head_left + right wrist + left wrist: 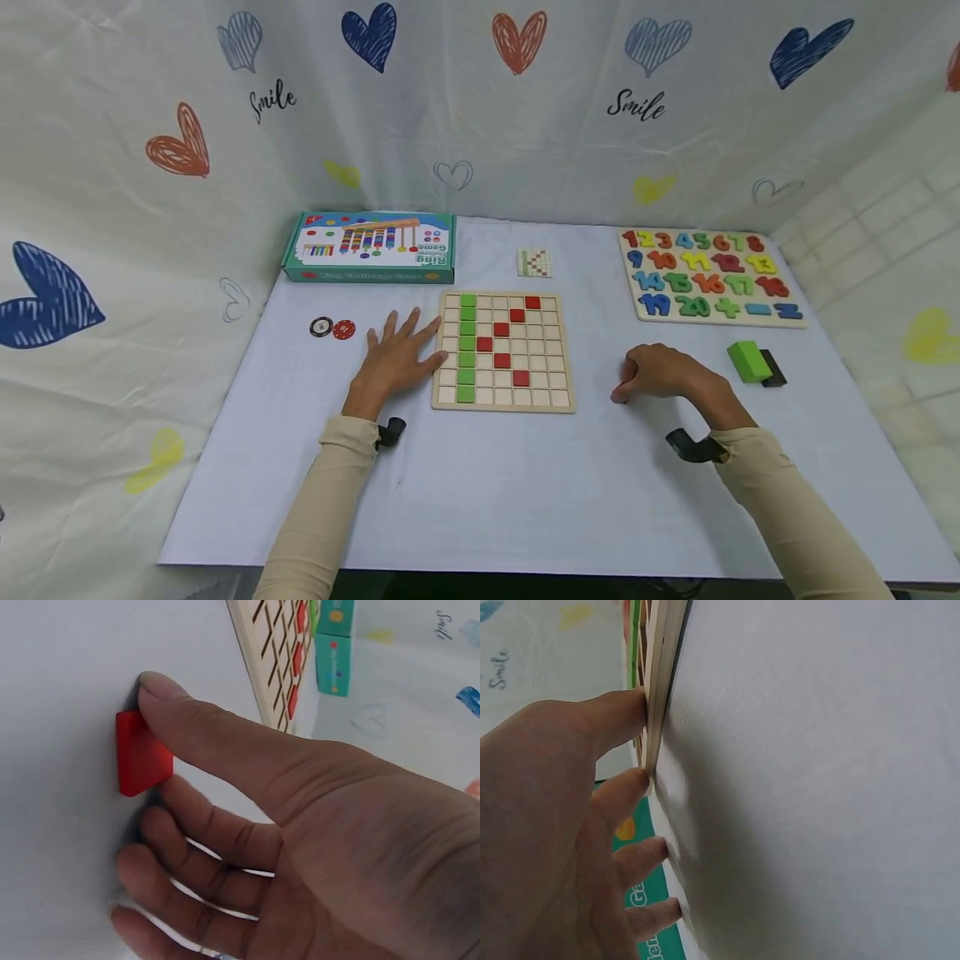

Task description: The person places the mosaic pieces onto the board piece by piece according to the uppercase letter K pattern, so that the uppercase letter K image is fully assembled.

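A wooden grid board (502, 408) lies mid-table. It carries a column of green tiles (467, 343) and several red tiles (502, 329) in a slanting, bent line. My left hand (395, 358) is spread at its left side, thumb and index finger on the board's edge in the left wrist view. To the right of the board, my right hand (667, 372) pinches a red tile (142, 754) between thumb and fingers, low over the white tabletop. Behind the board lies a small pattern card (534, 263) with a similar grid.
A green game box (375, 275) stands at the back left, with a black token (321, 327) and a red token (344, 330) before it. On the right are a number puzzle board (716, 317), a green block (748, 362) and a black piece (773, 369).
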A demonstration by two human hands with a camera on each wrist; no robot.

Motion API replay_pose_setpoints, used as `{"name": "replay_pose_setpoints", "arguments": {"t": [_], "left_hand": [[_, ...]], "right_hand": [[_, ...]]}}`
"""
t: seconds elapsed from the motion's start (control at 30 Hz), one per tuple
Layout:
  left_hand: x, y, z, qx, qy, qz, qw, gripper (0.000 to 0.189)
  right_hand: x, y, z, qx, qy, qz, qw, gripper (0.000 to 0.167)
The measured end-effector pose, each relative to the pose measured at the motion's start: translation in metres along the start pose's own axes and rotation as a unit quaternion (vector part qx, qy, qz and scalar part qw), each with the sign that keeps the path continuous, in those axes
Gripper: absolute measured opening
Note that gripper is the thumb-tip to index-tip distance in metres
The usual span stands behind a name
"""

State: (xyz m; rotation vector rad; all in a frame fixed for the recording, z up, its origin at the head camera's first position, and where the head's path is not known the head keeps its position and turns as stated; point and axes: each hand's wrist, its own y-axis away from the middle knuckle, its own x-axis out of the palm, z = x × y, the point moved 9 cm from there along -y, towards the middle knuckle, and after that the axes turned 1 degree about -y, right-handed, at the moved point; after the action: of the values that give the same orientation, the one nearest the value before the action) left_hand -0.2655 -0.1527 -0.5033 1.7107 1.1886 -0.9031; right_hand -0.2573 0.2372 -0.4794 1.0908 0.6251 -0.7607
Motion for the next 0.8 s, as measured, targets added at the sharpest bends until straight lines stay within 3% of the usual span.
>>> {"name": "replay_pose_setpoints", "arguments": {"t": [0.37, 0.6, 0.8], "left_hand": [[0.001, -0.002, 0.002, -0.008, -0.003, 0.004, 1.0000, 0.073], [0.002, -0.002, 0.001, -0.003, -0.002, 0.005, 1.0000, 0.073], [0.002, -0.002, 0.001, -0.001, -0.002, 0.002, 1.0000, 0.073]], "right_hand": [[0.000, -0.004, -0.004, -0.036, -0.055, -0.018, 0.9977, 0.038], [-0.001, -0.003, -0.006, -0.041, -0.060, -0.024, 0.9971, 0.035], [-0.006, -0.001, 0.003, -0.073, -0.064, -0.039, 0.9945, 0.029]]}}
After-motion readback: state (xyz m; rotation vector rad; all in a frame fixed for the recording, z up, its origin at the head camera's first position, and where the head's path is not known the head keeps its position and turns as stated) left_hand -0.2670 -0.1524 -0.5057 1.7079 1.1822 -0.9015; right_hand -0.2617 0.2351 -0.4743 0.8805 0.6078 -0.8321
